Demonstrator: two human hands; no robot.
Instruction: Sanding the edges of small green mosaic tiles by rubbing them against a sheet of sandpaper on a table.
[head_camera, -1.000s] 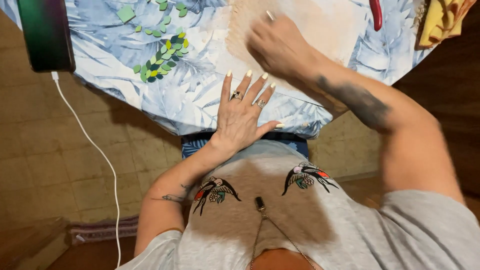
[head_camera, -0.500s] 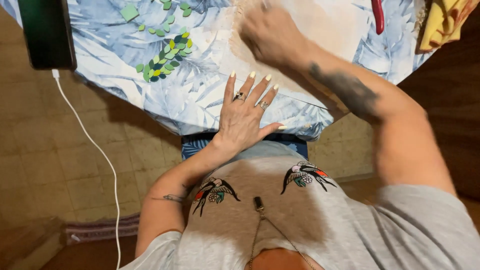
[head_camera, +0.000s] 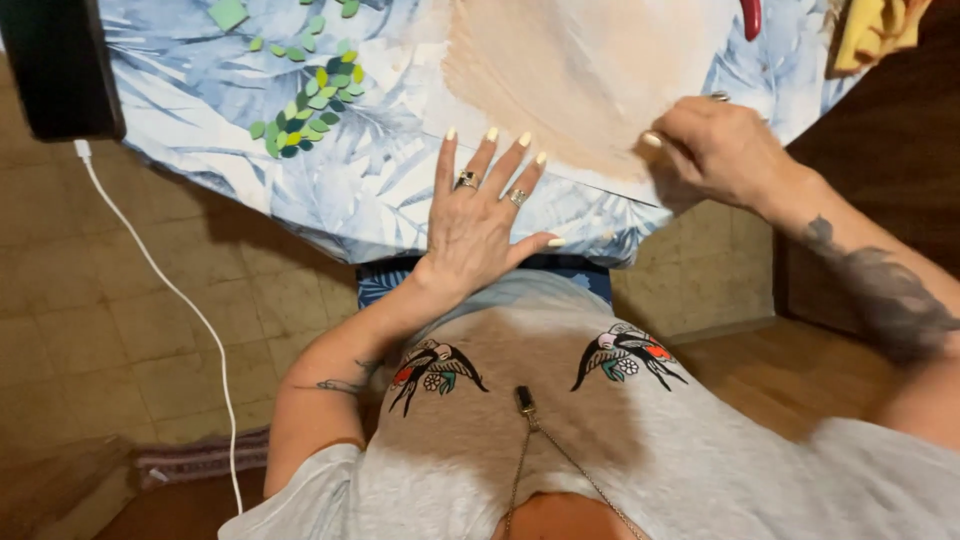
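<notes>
In the head view we are looking down at a table covered with a blue-and-white leaf-print cloth (head_camera: 330, 190). A large beige smear (head_camera: 570, 70) is lying across the cloth's upper middle, streaked with brush-like strokes, its lower edge running just beyond our fingertips. Our left hand (head_camera: 480, 225) is resting flat on the cloth near the table's edge, fingers spread and extended, rings on two of them, holding nothing. Our right hand (head_camera: 715, 150) is sitting at the smear's right edge, fingers curled in; we cannot tell whether it is gripping anything, since the fingers are hiding the palm.

To the left of the smear, a cluster of small green leaf-shaped pieces (head_camera: 305, 115) is lying on the cloth, in dark, mid and yellowish greens, with a green square piece (head_camera: 228, 13) above them. A dark rectangular device (head_camera: 60, 65) is sitting at the table's left corner, with a white cable (head_camera: 165, 290) hanging from it over the tiled floor. At the top edge a red object (head_camera: 751, 15) and a yellow cloth (head_camera: 880, 30) are showing only partly.
</notes>
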